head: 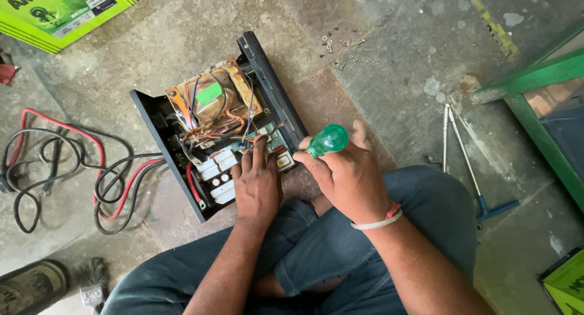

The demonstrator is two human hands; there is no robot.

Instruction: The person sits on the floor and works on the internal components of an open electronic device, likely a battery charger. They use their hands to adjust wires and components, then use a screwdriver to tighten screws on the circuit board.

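Opened black inverter case [182,144] flat on floor, rusty transformer [210,102] exposed; green translucent screwdriver handle [327,140] upright beside it

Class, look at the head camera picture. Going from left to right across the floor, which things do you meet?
Coiled red and black cables → opened black case with transformer → left hand → green screwdriver handle in the right hand → long metal tools with a blue handle → green frame.

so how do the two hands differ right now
The right hand is closed around a green-handled screwdriver and wears bands at the wrist; the left hand holds nothing and wears none. The left hand lies flat, fingers reaching into the open black case; the right sits at the case's edge. Both are bare.
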